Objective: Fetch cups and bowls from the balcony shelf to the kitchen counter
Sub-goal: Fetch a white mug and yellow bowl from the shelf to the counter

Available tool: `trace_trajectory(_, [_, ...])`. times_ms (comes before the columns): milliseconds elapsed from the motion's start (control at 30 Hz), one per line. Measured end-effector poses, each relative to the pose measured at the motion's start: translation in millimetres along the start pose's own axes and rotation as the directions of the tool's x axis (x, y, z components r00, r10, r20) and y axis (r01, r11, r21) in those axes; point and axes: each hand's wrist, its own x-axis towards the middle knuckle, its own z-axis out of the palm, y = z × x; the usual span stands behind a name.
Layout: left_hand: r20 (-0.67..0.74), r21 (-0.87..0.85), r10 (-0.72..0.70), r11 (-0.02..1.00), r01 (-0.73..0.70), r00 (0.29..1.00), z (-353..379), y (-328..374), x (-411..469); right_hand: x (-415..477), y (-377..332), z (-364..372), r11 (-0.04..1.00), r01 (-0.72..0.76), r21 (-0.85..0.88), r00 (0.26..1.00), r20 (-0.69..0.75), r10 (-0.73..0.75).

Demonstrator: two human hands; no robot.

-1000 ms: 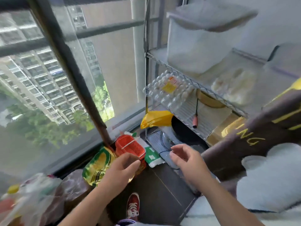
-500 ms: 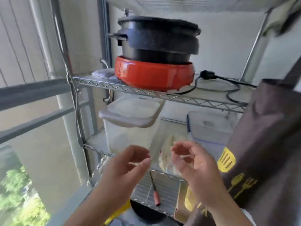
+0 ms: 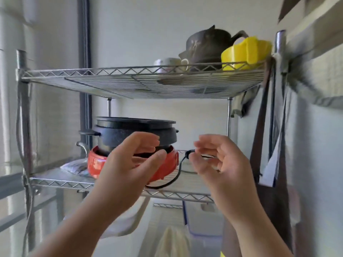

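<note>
Scene: A person stands close under a wire balcony shelf (image 3: pixel 143 78), both bare hands raised in front of the middle tier.
Left hand: The left hand (image 3: pixel 130 164) hovers with fingers apart and curled, holding nothing, in front of a dark pot (image 3: pixel 130 130) that sits on a red base (image 3: pixel 96 162).
Right hand: The right hand (image 3: pixel 220 162) is likewise spread and empty, near the black cord (image 3: pixel 178 171) that trails off the red base.
Task items: A white cup (image 3: pixel 170 64) stands on the top tier, right of centre, just beside a dark teapot (image 3: pixel 207 45) and a yellow container (image 3: pixel 245 52). No bowl can be made out with certainty; round shapes show only dimly through the wire.
Stage: Judged from the empty hands, nothing has been fetched yet and the reach upward has not begun.
Risk, crowding: The cup sits tight against the teapot, so a hurried grab from below could knock either off the edge.
Risk, sightline: The top tier is seen from underneath; fingers would be working partly blind over the raised wire rim.
Risk, cord: A wrist catching the cord on the way up could tug the pot and its base.
Risk, blur: The view is soft, so exact contact between items stays uncertain.
</note>
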Motion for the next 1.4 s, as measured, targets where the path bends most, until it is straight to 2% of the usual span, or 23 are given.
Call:
trace_trajectory(167, [-0.078,0.083,0.113,0.991,-0.106,0.991,-9.1,24.2,69.0,66.3,-28.1,-4.7,0.985,0.129,-0.113,0.988,-0.075,-0.138])
trace_trajectory(333, [-0.130,0.217,0.213,0.959,-0.181,0.968,-16.7,40.1,129.8,123.8,-48.8,-25.1,0.923,0.178,-0.342,0.938,-0.224,-0.264])
trace_trajectory(467, [-0.127,0.311,0.242,0.931,-0.193,0.962,-18.0,53.1,173.1,157.4,-58.5,-51.7,0.841,0.094,-0.533,0.869,-0.368,-0.330])
trace_trajectory(533, [-0.081,0.386,0.231,0.904,-0.183,0.970,-13.7,59.6,192.3,170.7,-58.8,-65.0,0.776,0.029,-0.630,0.846,-0.398,-0.355])
trace_trajectory(633, [0.025,0.534,0.188,0.828,-0.173,0.982,-5.1,68.8,217.7,186.8,-57.9,-75.8,0.679,-0.082,-0.729,0.862,-0.394,-0.319])
trace_trajectory(700, [0.088,0.617,0.105,0.775,-0.137,0.991,-0.9,76.7,230.3,196.0,-58.5,-76.6,0.630,-0.134,-0.765,0.885,-0.378,-0.271])
trace_trajectory(833, [0.203,0.735,-0.076,0.671,-0.100,0.976,5.7,90.4,242.6,211.7,-60.6,-74.3,0.581,-0.142,-0.801,0.946,-0.282,-0.158])
trace_trajectory(1000, [0.234,0.807,-0.197,0.586,-0.077,0.952,8.1,89.4,252.4,228.4,-63.9,-75.2,0.516,-0.145,-0.844,0.975,-0.212,-0.074])
trace_trajectory(1100, [0.244,0.793,-0.173,0.602,-0.094,0.954,9.5,85.7,255.9,237.7,-62.3,-74.8,0.465,-0.145,-0.873,0.980,-0.191,-0.052])
trace_trajectory(1233, [0.220,0.735,-0.125,0.673,-0.080,0.968,10.8,77.2,260.6,244.5,-52.5,-71.9,0.387,-0.128,-0.913,0.977,-0.184,-0.111])
trace_trajectory(1400, [0.200,0.670,-0.124,0.741,-0.044,0.972,8.7,68.2,267.3,252.5,-43.5,-71.0,0.398,-0.098,-0.912,0.971,-0.176,-0.162])
